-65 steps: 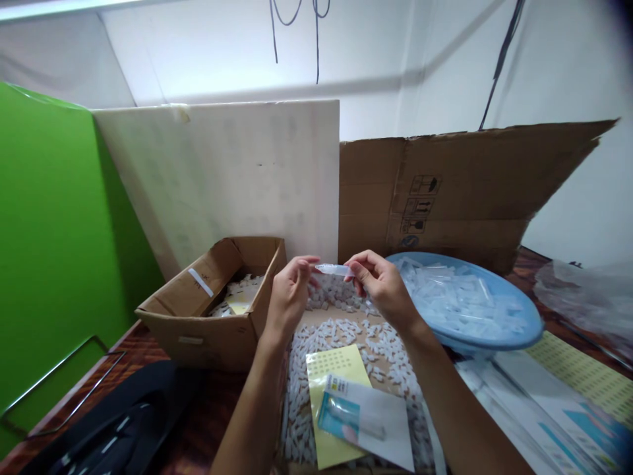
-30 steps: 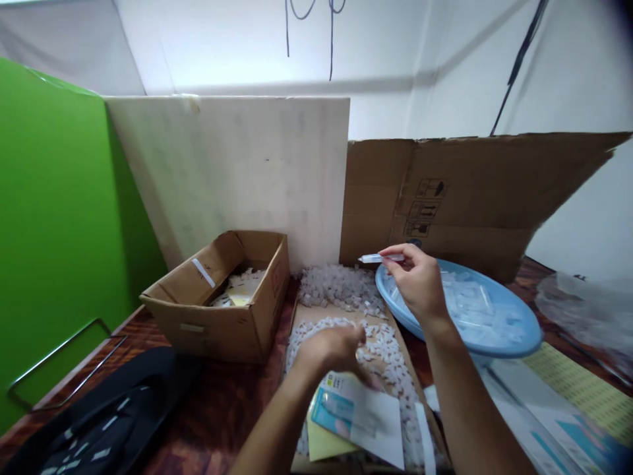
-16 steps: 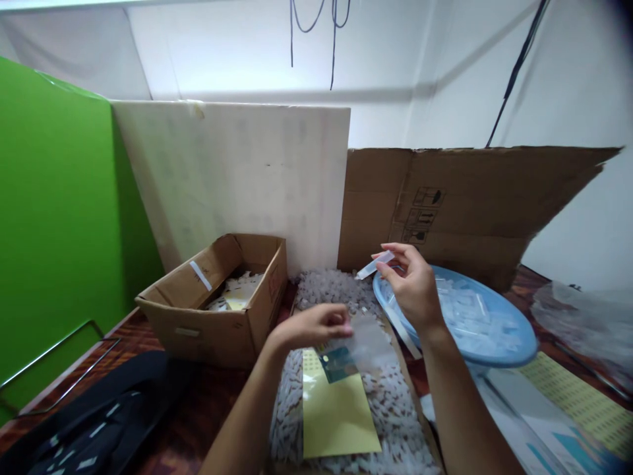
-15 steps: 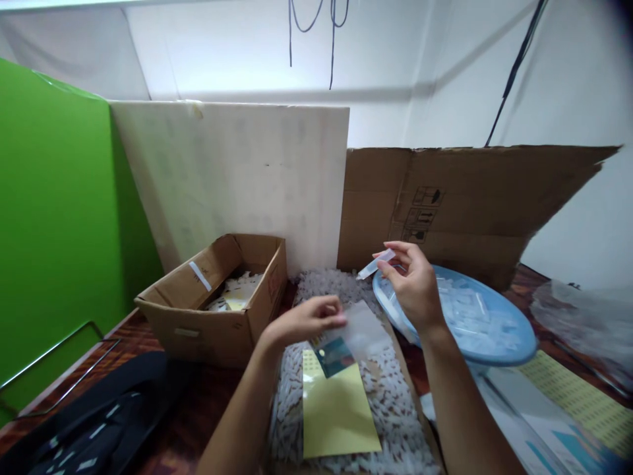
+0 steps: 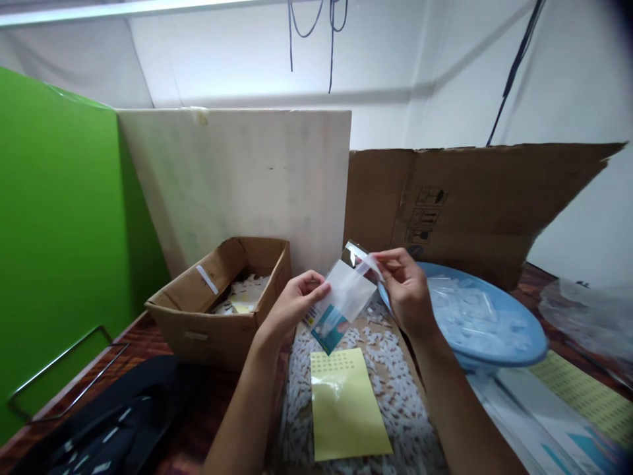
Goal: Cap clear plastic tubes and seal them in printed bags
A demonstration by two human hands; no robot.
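Note:
A clear plastic bag with a white and teal printed card (image 5: pixel 332 328) hangs tilted in my left hand (image 5: pixel 300 295), pinched at its left edge by thumb and fingers. At the bag's upper right end, my right hand (image 5: pixel 406 285) is closed on a small translucent whitish strip-shaped piece (image 5: pixel 366 267). The piece touches the bag's mouth; whether it is inside or in front, I cannot tell. Beneath both hands lies a yellow sticker sheet (image 5: pixel 350 415) with small printed marks along its top, partly peeled of its labels.
Small white pieces (image 5: pixel 410 409) cover a cardboard surface around the sheet. An open cardboard box (image 5: pixel 208 336) stands left. At right, a blue basin (image 5: pixel 537 340) holds clear plastic pieces. White boxes (image 5: pixel 531 402) and another yellow sheet (image 5: pixel 588 389) lie below it. Cardboard panels (image 5: pixel 469 204) stand behind.
My left hand has lifted the bag off the yellow sheet. My right hand has brought the translucent piece to the bag's upper end. The view has shifted slightly.

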